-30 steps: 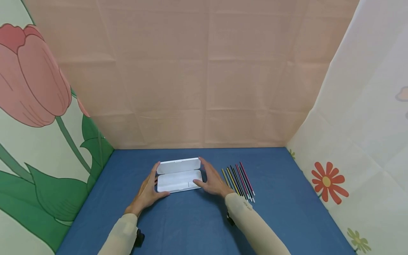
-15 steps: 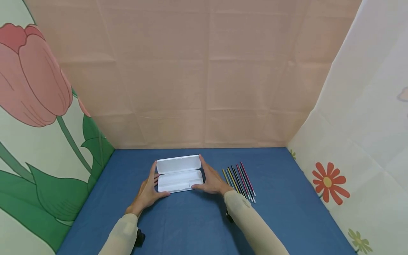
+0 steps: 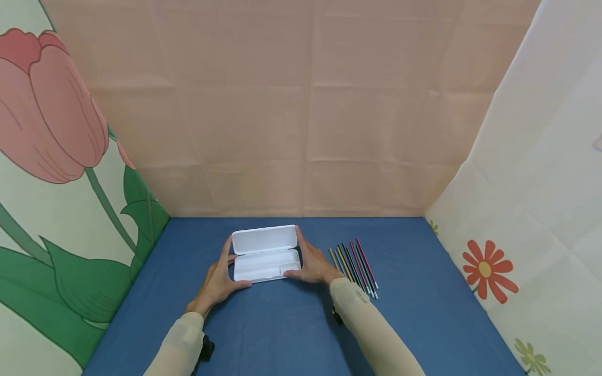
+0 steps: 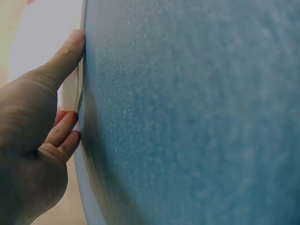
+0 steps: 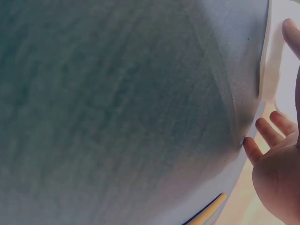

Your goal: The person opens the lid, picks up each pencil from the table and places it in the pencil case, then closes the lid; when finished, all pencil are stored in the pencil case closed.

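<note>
A white pencil case (image 3: pixel 263 265) lies on the blue tabletop, its lid (image 3: pixel 265 240) swung up and back. The tray has a small divided section near its right end. My left hand (image 3: pixel 218 282) holds the left end, thumb along the front edge and index finger up beside the lid. In the left wrist view, its other fingers (image 4: pixel 63 133) bend at the case's end. At the opposite end my right hand (image 3: pixel 314 263) holds the case between a thumb on the tray's front right corner and an index finger at the lid's right edge. Its remaining fingers (image 5: pixel 269 131) spread loosely.
Several slim pencils (image 3: pixel 355 266), yellow, dark and red, lie side by side just right of the case, partly behind my right wrist. A tan backdrop (image 3: pixel 301 115) rises behind the blue table (image 3: pixel 282 329). Flower-printed sheets flank both sides.
The lid has tipped further back, its top edge now higher in the head view. My right index finger has gone up with it, and the right thumb has slid slightly left. Pencils are unmoved.
</note>
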Available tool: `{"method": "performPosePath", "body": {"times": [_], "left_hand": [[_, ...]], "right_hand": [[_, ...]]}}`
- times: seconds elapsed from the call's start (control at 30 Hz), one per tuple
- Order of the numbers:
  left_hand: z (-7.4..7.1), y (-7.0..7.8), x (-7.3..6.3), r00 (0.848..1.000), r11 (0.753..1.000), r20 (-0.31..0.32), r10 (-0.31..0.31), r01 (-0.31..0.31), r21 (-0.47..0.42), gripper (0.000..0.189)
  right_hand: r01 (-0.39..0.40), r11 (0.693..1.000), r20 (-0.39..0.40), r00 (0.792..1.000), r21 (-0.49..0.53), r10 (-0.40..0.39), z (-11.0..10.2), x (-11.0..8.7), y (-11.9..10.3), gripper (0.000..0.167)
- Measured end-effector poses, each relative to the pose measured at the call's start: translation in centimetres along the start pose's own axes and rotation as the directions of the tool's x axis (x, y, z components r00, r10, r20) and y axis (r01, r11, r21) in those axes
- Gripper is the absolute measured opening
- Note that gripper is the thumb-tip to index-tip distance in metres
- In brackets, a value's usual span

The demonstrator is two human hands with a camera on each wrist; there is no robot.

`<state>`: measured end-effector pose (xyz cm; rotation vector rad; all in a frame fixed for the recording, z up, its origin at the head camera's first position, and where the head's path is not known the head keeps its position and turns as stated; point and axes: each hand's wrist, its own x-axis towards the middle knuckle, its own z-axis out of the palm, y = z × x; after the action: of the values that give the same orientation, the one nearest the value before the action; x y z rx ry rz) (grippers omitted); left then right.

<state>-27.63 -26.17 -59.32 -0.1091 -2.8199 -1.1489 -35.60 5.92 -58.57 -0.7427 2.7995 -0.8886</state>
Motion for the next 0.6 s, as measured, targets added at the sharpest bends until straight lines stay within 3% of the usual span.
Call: {"method": "performPosePath", "body": {"times": [0.6], "left_hand": [[-0.22, 0.21, 0.04, 1.000, 0.999, 0.016, -0.024, 0.023, 0.027, 0.140]], "right_hand": [[-0.006, 0.994, 0.070, 0.997, -0.109, 0.013, 0.18, -0.55, 0.13, 0.124]]}}
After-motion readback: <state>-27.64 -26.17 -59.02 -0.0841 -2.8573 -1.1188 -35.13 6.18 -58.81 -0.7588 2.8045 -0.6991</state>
